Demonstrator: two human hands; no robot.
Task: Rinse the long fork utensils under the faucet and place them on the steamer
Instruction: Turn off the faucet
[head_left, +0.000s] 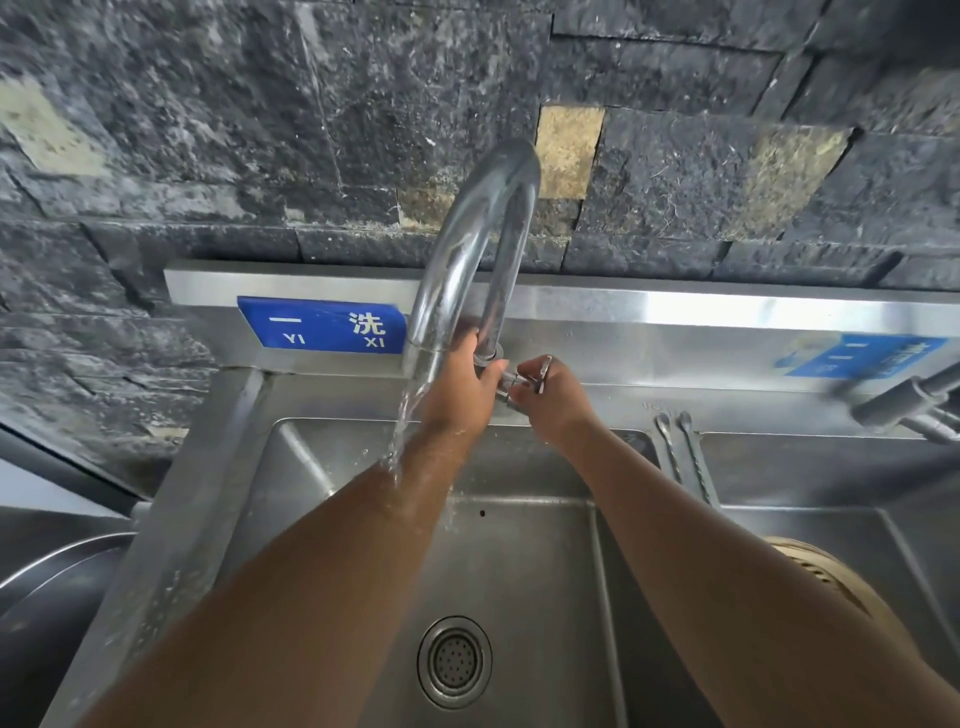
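Observation:
A tall curved steel faucet (470, 244) stands behind the left sink basin (311, 467), and water streams from its spout onto my left forearm. My left hand (462, 384) grips the base of the faucet pipe. My right hand (550, 397) is closed on the faucet's small valve handle (540, 374). Two long twisted metal fork utensils (683, 457) lie side by side on the divider between the two basins, right of my right arm. The woven bamboo steamer (815, 571) sits in the right basin, partly hidden by my right forearm.
A round drain strainer (454, 662) is at the bottom of the left basin. Blue signs (324, 325) hang on the steel backsplash under a dark stone wall. A second tap (909, 405) juts in at the right edge. A large metal pot rim (47, 561) shows at the left.

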